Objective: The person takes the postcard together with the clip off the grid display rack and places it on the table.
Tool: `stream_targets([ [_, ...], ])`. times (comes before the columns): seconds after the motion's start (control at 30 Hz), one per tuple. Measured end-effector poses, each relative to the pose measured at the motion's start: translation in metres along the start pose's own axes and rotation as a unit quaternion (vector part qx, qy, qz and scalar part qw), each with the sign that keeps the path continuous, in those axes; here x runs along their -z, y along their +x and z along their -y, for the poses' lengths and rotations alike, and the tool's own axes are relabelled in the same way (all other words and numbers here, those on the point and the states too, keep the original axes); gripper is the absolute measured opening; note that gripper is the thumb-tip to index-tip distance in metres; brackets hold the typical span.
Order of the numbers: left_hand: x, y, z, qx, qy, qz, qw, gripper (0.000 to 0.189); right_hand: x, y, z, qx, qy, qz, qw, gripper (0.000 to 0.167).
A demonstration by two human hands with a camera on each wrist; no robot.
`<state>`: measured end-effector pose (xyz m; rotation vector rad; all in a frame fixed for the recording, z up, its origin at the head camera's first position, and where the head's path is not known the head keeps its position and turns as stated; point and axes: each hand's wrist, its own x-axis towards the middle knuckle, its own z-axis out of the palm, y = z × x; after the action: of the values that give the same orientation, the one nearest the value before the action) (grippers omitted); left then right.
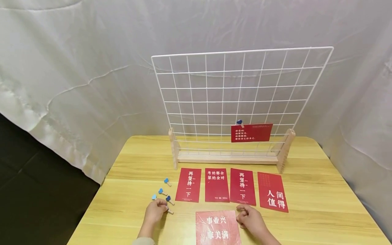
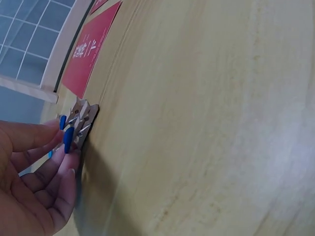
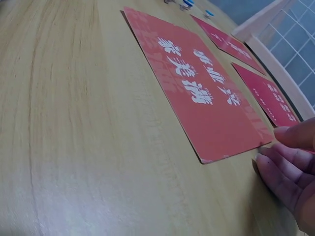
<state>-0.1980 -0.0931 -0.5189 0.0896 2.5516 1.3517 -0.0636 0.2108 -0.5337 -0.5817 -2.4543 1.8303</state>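
My left hand [image 1: 155, 210] is at the left of the table, pinching a small wooden clothespin [image 1: 169, 211] by its blue heart end between thumb and fingers. In the left wrist view, another blue-heart clothespin [image 2: 63, 121] lies right beside it. Several more heart clothespins [image 1: 161, 192] lie just beyond the fingers. Near the front edge, a lighter red card [image 1: 217, 227] with white characters lies flat. My right hand [image 1: 251, 220] is at that card's right edge, fingers loosely bent, its fingertips [image 3: 263, 160] right by the corner.
Four red cards, among them a left one [image 1: 188, 185] and a right one [image 1: 272, 192], lie in a row. Behind them stands a white wire grid [image 1: 224, 89] on a wooden base [image 1: 227, 159]. A blue-heart clothespin [image 1: 240, 122] holds a red card [image 1: 251, 133] on it.
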Motion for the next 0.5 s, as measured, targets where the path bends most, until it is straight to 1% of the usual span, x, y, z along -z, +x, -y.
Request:
stream_targets([
  [0.13, 0.004, 0.001, -0.003, -0.01, 0.013, 0.013, 0.9998, 0.013, 0.005, 0.002, 0.001, 0.0, 0.006, 0.0, 1.0, 0.029],
  [0.2, 0.007, 0.002, -0.004, -0.018, 0.015, 0.013, 0.9996, 0.014, 0.007, 0.003, 0.002, -0.001, 0.016, -0.003, 0.9999, 0.028],
  [0.33, 0.009, 0.004, -0.011, -0.03, -0.005, 0.003, 0.9995, 0.018, 0.013, 0.006, 0.004, -0.004, 0.041, -0.006, 0.9991, 0.028],
  [0.4, 0.008, 0.005, -0.016, -0.041, -0.019, 0.001, 0.999, 0.02, 0.017, 0.008, 0.006, -0.007, 0.055, -0.01, 0.9984, 0.028],
  [0.5, 0.006, 0.007, -0.023, -0.063, -0.036, 0.006, 0.9973, 0.021, 0.022, 0.012, 0.009, -0.007, 0.063, -0.02, 0.9978, 0.028],
])
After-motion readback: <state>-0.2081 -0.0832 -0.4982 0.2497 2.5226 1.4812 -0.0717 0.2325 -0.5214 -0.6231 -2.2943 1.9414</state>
